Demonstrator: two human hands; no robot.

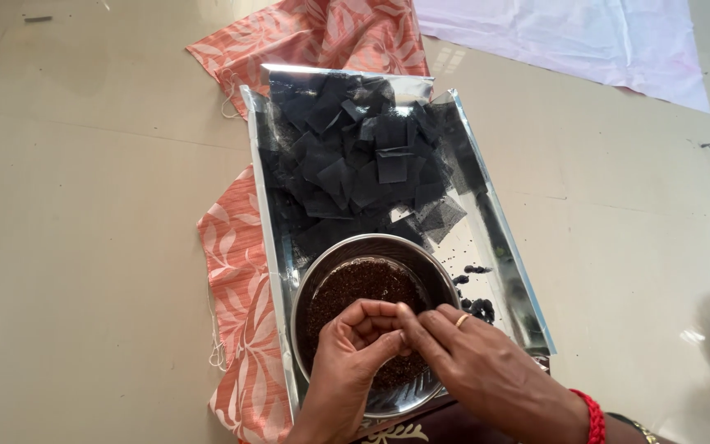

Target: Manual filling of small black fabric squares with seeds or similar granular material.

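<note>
Steel bowl [320, 271] is sitting at the near end of a shiny metal tray [509, 271] and is holding dark brown grains [363, 284]. Both hands are meeting above the bowl's near half. Left hand [353, 345] is curling its fingers into a loose cup. Right hand [474, 358], wearing a gold ring [462, 321] and a red wrist thread [593, 415], is pressing its fingertips into that cup; whether anything is being pinched cannot be told. Black mesh squares [363, 160] are lying heaped beyond the bowl, at the tray's far end. Small dark lumps [478, 306] are lying right of the bowl. Orange patterned cloth [236, 288] is spreading under the tray.
</note>
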